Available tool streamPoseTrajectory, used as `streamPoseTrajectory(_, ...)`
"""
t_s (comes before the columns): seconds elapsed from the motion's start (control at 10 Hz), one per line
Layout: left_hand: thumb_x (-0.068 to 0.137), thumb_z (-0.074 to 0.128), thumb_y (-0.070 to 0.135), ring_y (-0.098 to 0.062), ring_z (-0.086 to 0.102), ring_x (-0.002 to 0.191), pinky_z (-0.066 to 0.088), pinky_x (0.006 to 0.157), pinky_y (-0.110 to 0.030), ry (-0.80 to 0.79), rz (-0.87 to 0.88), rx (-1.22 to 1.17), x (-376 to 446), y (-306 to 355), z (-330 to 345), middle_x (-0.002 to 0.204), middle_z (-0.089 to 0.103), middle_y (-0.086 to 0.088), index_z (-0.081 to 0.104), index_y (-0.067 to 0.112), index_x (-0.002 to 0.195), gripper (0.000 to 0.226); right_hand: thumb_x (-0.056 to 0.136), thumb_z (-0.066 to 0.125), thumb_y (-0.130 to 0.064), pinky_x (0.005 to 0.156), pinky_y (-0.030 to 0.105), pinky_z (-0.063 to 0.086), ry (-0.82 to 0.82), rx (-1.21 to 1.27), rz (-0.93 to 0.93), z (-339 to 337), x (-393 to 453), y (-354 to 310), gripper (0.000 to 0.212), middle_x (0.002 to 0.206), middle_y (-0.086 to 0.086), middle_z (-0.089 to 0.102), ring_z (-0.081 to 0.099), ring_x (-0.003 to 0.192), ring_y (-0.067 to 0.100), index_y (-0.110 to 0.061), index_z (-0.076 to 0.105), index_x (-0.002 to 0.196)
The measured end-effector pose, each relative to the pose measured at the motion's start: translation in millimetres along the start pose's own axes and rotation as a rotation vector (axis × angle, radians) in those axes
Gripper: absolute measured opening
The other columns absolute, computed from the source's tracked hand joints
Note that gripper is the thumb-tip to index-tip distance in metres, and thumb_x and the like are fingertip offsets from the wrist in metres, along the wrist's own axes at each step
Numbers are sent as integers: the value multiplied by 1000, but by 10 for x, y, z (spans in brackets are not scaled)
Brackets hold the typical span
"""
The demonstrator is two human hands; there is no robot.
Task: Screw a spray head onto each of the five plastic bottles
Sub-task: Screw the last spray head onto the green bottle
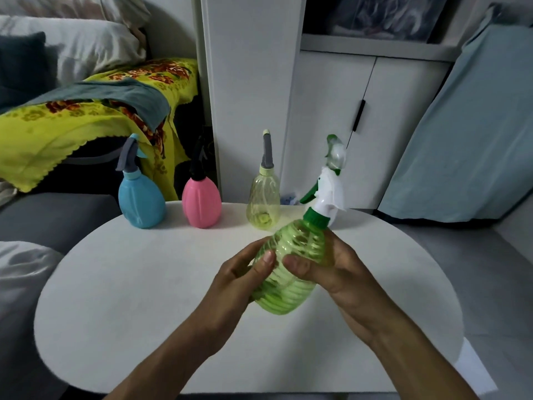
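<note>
Hands, left hand (pixel 245 272) and right hand (pixel 337 267), wrap closed fingers around the ribbed green transparent plastic bottle (pixel 291 269) above the desk (pixel 144 284) centre, tilted toward one o'clock; steady it, then snug the green collar (pixel 315 219).

Three bottles (pixel 202 204) along table's (pixel 129 284) far edge

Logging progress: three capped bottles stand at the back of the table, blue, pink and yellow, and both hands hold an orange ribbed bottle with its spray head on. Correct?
One error: the held bottle is green, not orange, as the head view shows. The rest holds: the left hand and right hand grip it, its spray head is on, and the blue bottle, pink bottle and yellow bottle stand behind.
</note>
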State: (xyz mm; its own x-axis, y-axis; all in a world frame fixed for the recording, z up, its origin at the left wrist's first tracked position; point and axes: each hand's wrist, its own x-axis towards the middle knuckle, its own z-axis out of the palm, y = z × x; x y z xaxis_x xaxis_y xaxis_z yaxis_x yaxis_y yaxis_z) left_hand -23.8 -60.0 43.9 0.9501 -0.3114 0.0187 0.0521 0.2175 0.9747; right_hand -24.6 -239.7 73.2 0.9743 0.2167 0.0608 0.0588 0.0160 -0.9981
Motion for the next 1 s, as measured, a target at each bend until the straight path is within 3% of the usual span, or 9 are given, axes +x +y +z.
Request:
streamPoseTrajectory(0.1,78,62,69,-8,66,111,56,91,-38,177,-84,119,2,-45,18,118,70,13,70,40,111,45,50,93,-37,83,35,58,350,-54,-92,-435,100,-114,64,105,-8,75,72,97,13,-37,66,108)
streamPoseTrajectory(0.2,73,61,67,-7,68,104,56,92,-43,248,-110,101,17,-38,-23,114,71,11,72,37,106,46,43,92,-38,71,23,56,608,-181,-130,-896,262,-173,64,99,-15,74,71,89,5,-43,61,99)
streamPoseTrajectory(0.3,70,57,61,-9,70,100,57,89,-44,263,-113,125,-9,-10,-28,108,74,8,74,34,101,44,51,92,-31,84,40,57,768,-303,-73,-1545,600,-59,64,109,-8,69,68,97,15,-34,60,106)
streamPoseTrajectory(0.4,73,55,58,-8,70,99,57,86,-43,235,-114,162,-38,-25,-16,107,74,10,75,37,97,38,61,92,-19,91,45,55,804,-303,-32,-1819,781,166,64,118,1,66,66,102,23,-24,59,116)
streamPoseTrajectory(0.6,70,55,56,-11,72,96,58,81,-42,221,-173,165,105,-67,-100,107,75,6,77,33,95,40,71,87,-10,71,17,50,701,-296,-8,-2139,1047,770,65,111,-2,67,66,97,15,-24,58,128)
streamPoseTrajectory(0.7,72,55,54,-13,72,96,58,80,-43,223,-199,132,165,-120,-125,108,75,4,77,30,96,40,77,83,-11,76,16,50,647,-294,-32,-2215,1121,940,68,113,-7,65,64,100,14,-25,52,136)
streamPoseTrajectory(0.9,76,64,51,-14,72,97,57,79,-40,235,-185,137,197,-77,-83,106,75,3,77,31,95,30,83,79,-18,92,37,49,625,-322,-34,-2289,1194,968,67,132,4,59,58,115,24,-24,46,141)
streamPoseTrajectory(1.0,72,59,54,-12,71,98,56,80,-39,253,-183,140,187,-81,-89,105,76,5,76,33,96,36,83,79,-20,89,34,49,637,-323,-39,-2315,1211,977,66,132,5,60,59,114,24,-26,47,139)
